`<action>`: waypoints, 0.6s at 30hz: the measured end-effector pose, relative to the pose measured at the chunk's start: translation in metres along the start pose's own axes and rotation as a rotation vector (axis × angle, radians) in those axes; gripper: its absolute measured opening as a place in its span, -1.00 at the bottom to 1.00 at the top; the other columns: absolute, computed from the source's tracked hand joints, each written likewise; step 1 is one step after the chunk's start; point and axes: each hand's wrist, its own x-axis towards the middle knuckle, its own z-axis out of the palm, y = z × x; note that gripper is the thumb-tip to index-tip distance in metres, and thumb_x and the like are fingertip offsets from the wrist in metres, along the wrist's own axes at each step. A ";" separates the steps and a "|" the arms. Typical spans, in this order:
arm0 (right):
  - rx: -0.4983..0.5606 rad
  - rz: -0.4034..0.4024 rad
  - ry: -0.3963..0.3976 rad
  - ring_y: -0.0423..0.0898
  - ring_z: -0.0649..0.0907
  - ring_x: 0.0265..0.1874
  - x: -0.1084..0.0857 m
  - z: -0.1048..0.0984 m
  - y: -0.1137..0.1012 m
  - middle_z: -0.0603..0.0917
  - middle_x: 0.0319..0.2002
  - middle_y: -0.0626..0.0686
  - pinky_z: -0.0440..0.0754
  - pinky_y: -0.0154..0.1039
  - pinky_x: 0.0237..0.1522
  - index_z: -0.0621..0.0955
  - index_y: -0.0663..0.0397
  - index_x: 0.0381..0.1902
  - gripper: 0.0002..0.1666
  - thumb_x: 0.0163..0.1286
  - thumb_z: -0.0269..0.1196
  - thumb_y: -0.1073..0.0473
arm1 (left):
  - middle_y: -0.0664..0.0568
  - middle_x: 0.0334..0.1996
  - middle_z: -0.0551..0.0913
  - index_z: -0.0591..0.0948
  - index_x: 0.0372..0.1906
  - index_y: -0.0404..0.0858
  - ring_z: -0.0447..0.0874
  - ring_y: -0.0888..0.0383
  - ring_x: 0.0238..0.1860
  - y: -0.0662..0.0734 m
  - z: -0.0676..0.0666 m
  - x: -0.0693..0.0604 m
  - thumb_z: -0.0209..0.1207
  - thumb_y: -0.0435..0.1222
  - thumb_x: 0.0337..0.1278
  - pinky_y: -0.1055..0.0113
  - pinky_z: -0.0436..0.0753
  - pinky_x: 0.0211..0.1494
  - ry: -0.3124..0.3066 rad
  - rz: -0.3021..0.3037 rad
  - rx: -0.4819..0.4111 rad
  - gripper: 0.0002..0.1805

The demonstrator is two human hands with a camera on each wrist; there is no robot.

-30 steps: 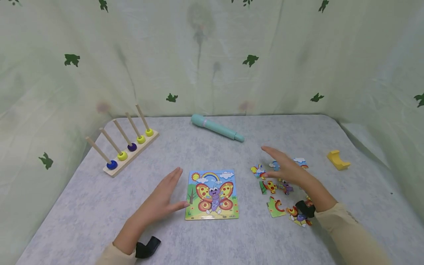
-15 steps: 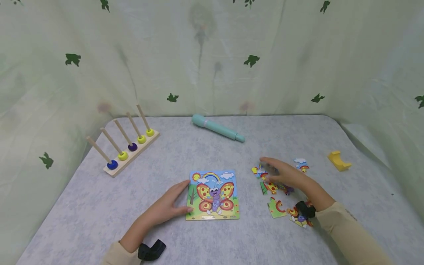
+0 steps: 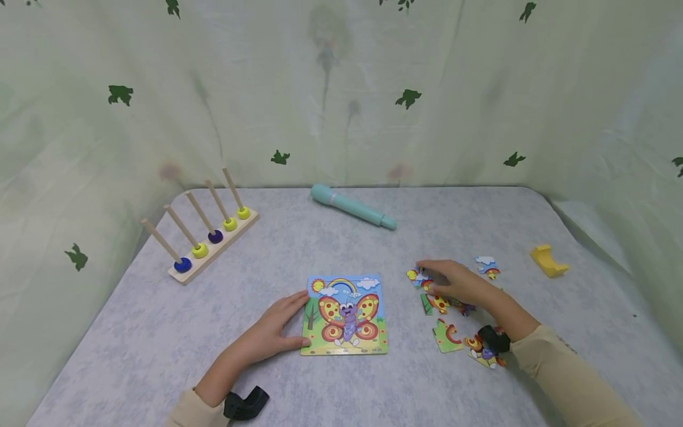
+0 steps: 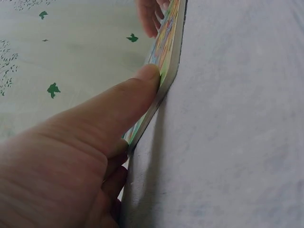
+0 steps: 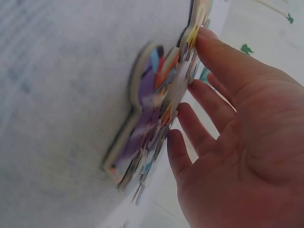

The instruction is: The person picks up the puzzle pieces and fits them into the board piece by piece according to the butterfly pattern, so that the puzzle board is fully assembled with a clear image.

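A square butterfly puzzle board point(image 3: 349, 317) lies flat at the middle of the table. My left hand point(image 3: 269, 332) touches its left edge; in the left wrist view the thumb point(image 4: 137, 88) rests on the board near a corner. My right hand point(image 3: 461, 283) is low over a group of loose puzzle pieces to the right, hiding some. In the right wrist view its fingers are spread and loosely bent, with fingertips at the pieces; no piece is seen lifted. Nearer me lie a green-and-red piece point(image 3: 447, 337) and a purple-and-orange piece point(image 3: 484, 356), partly behind the wrist camera.
A wooden peg stand point(image 3: 220, 247) with coloured rings stands at the back left. The teal pen-shaped stick point(image 3: 354, 207) lies at the back. A yellow curved block point(image 3: 548, 261) and a cloud piece point(image 3: 487, 265) are at the right. Printed cloth point(image 3: 341, 107) hangs behind the table.
My left hand has moved right and come down onto the puzzle board's left edge. My right hand has lowered over the pieces. The board stays in place.
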 end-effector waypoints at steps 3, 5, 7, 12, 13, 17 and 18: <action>-0.035 -0.005 0.015 0.15 0.27 0.21 0.000 0.001 0.000 0.34 0.21 0.18 0.22 0.10 0.15 0.32 0.14 0.26 -0.33 0.21 0.24 0.14 | -0.04 0.34 0.09 0.16 0.34 -0.27 -0.03 -0.07 0.32 0.000 0.000 0.000 0.23 0.11 -0.12 -0.07 0.09 0.24 0.001 0.000 0.007 -0.05; -0.060 -0.007 0.029 0.17 0.28 0.19 -0.001 0.001 0.000 0.34 0.20 0.19 0.24 0.12 0.12 0.34 0.12 0.25 -0.34 0.21 0.24 0.11 | -0.04 0.34 0.09 0.15 0.35 -0.26 -0.03 -0.07 0.32 0.000 0.000 0.000 0.23 0.12 -0.12 -0.07 0.09 0.25 0.000 -0.001 0.017 -0.05; -0.083 -0.008 0.044 0.19 0.29 0.17 -0.002 0.001 0.000 0.33 0.19 0.21 0.26 0.15 0.09 0.35 0.11 0.24 -0.34 0.21 0.24 0.08 | -0.03 0.34 0.09 0.15 0.35 -0.26 -0.02 -0.07 0.32 -0.001 0.000 0.000 0.22 0.13 -0.12 -0.06 0.09 0.25 0.001 0.000 0.027 -0.04; -0.051 0.049 0.087 0.20 0.29 0.12 -0.005 -0.002 -0.001 0.27 0.15 0.23 0.31 0.17 0.03 0.34 0.09 0.25 -0.30 0.20 0.24 -0.01 | -0.02 0.34 0.09 0.16 0.35 -0.25 -0.02 -0.06 0.32 -0.001 0.000 0.000 0.21 0.14 -0.12 -0.05 0.09 0.25 0.005 0.003 0.035 -0.04; -0.040 0.060 0.100 0.19 0.30 0.11 -0.006 -0.003 -0.002 0.27 0.14 0.23 0.33 0.17 0.01 0.35 0.10 0.25 -0.30 0.19 0.24 -0.01 | -0.02 0.34 0.09 0.16 0.35 -0.25 -0.02 -0.06 0.32 -0.001 0.000 0.000 0.21 0.14 -0.12 -0.05 0.09 0.25 0.006 0.004 0.036 -0.04; -0.022 0.049 0.165 0.13 0.37 0.01 -0.007 -0.007 -0.007 0.29 0.06 0.19 0.41 0.10 -0.08 0.37 0.12 0.22 -0.33 0.19 0.25 0.00 | -0.03 0.34 0.09 0.15 0.35 -0.26 -0.02 -0.07 0.32 -0.001 0.000 0.000 0.20 0.16 -0.11 -0.06 0.09 0.24 0.003 0.006 0.041 -0.04; -0.023 0.035 0.184 0.10 0.39 -0.01 -0.007 -0.008 -0.010 0.30 0.05 0.18 0.42 0.09 -0.09 0.38 0.12 0.21 -0.34 0.19 0.25 0.01 | -0.03 0.34 0.09 0.15 0.35 -0.25 -0.02 -0.07 0.32 -0.001 0.000 0.000 0.20 0.16 -0.11 -0.06 0.09 0.25 0.001 0.004 0.041 -0.04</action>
